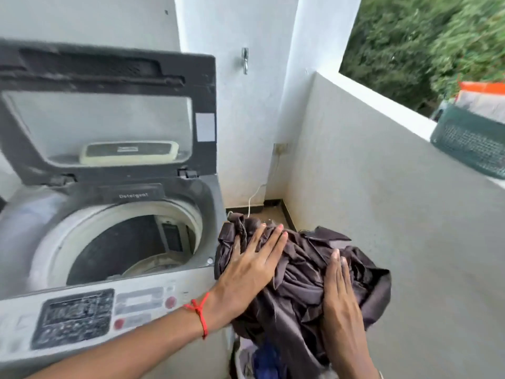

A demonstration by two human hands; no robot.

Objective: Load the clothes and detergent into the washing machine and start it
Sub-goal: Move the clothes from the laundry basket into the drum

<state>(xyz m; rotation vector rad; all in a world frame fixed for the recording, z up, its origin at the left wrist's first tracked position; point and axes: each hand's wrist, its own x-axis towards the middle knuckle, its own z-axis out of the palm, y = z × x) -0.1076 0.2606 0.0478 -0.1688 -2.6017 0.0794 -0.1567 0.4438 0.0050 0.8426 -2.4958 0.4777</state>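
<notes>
A top-loading washing machine (153, 296) stands at the left with its lid (109, 110) raised and its drum (128, 247) showing nothing but bare metal. Right of the machine, both hands hold a bundle of dark brown cloth (297, 285) above a laundry basket (246, 362). My left hand (251, 266), a red thread at its wrist, lies flat on the bundle's left side with fingers spread. My right hand (338, 294) presses on its right side. Blue and pale clothes lie in the basket beneath. No detergent container is in view.
The control panel (82, 315) with red buttons faces me at the machine's front. A tap (245, 60) juts from the back wall. A green mesh basket (470, 140) with folded items rests on the low balcony wall at the right. A white cable (255, 198) hangs in the corner.
</notes>
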